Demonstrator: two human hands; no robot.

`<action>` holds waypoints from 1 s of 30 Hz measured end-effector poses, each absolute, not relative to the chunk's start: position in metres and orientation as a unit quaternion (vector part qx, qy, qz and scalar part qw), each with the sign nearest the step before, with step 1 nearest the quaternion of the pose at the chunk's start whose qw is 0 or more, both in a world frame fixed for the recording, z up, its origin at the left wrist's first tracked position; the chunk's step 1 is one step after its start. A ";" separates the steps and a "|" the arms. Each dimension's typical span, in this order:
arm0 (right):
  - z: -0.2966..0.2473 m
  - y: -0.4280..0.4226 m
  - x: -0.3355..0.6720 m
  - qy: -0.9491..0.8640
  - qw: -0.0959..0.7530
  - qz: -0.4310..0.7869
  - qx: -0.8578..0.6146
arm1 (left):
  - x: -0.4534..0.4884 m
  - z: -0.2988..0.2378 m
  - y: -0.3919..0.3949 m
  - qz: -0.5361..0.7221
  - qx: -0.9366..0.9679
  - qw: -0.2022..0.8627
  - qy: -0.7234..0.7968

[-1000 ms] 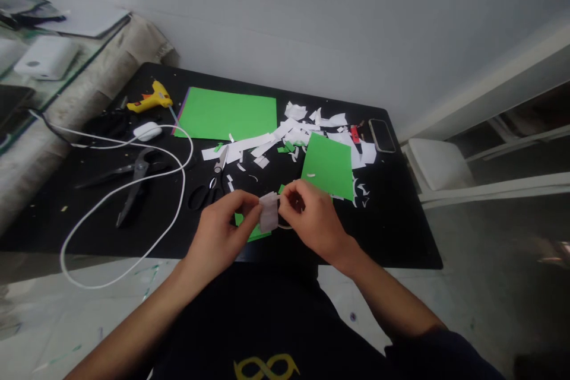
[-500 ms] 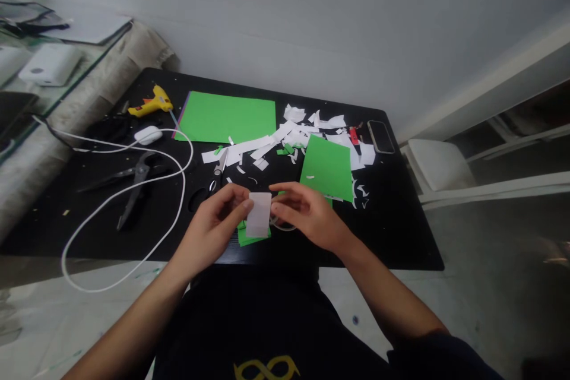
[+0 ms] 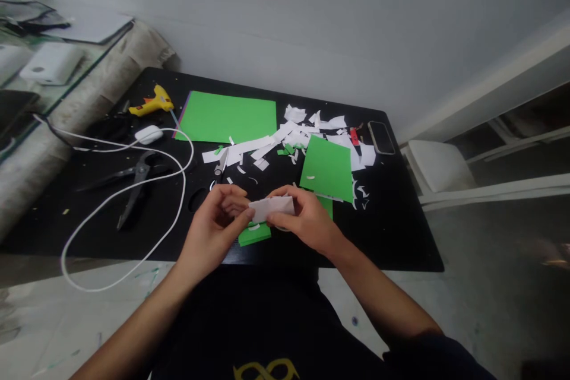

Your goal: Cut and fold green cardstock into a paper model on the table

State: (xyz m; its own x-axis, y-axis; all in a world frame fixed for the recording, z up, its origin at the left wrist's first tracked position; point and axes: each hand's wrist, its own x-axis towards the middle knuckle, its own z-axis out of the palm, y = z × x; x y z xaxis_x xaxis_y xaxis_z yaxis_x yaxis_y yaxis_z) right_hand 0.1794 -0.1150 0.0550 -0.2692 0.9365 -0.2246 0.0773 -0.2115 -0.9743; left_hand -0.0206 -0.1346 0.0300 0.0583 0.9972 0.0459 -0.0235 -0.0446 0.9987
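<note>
Between my two hands is a small white piece of paper (image 3: 272,208), lying crosswise above the table's front part. My left hand (image 3: 218,217) pinches its left end between thumb and fingers. The thumb and fingers of my right hand (image 3: 307,218) are closed on its right end. Just below the paper sit small green paper pieces (image 3: 255,235) with a white scrap on top. Partly behind my left hand are scissors (image 3: 218,173), their handles mostly hidden. A green sheet (image 3: 327,167) lies beyond my right hand.
On the black table (image 3: 383,219), white paper scraps (image 3: 267,145) spread behind my hands. A large green sheet (image 3: 227,117), yellow glue gun (image 3: 154,102), pliers-like tool (image 3: 139,184) and looping white cable (image 3: 129,190) are on the left. A phone (image 3: 381,138) lies far right.
The white paper has turned from upright to crosswise between my hands. My right hand has moved slightly left and closed on its right end.
</note>
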 end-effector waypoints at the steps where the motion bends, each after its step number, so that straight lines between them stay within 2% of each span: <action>1: 0.056 -0.114 0.181 -0.537 0.344 0.595 -0.489 | -0.021 0.030 -0.135 0.498 0.534 0.495 0.471; 7: 0.069 -0.107 0.186 -0.607 0.301 0.541 -0.498 | -0.027 0.031 -0.136 0.429 0.648 0.422 0.468; 12: 0.073 -0.105 0.187 -0.622 0.257 0.557 -0.487 | -0.028 0.033 -0.138 0.406 0.694 0.357 0.475; 19: 0.062 -0.119 0.176 -0.609 0.353 0.495 -0.510 | -0.015 0.029 -0.141 0.448 0.735 0.128 0.493; 21: 0.059 -0.123 0.173 -0.611 0.374 0.475 -0.512 | -0.012 0.027 -0.141 0.444 0.745 0.090 0.490; 30: 0.054 -0.126 0.172 -0.674 0.353 0.391 -0.518 | -0.010 0.021 -0.143 0.427 0.758 0.104 0.483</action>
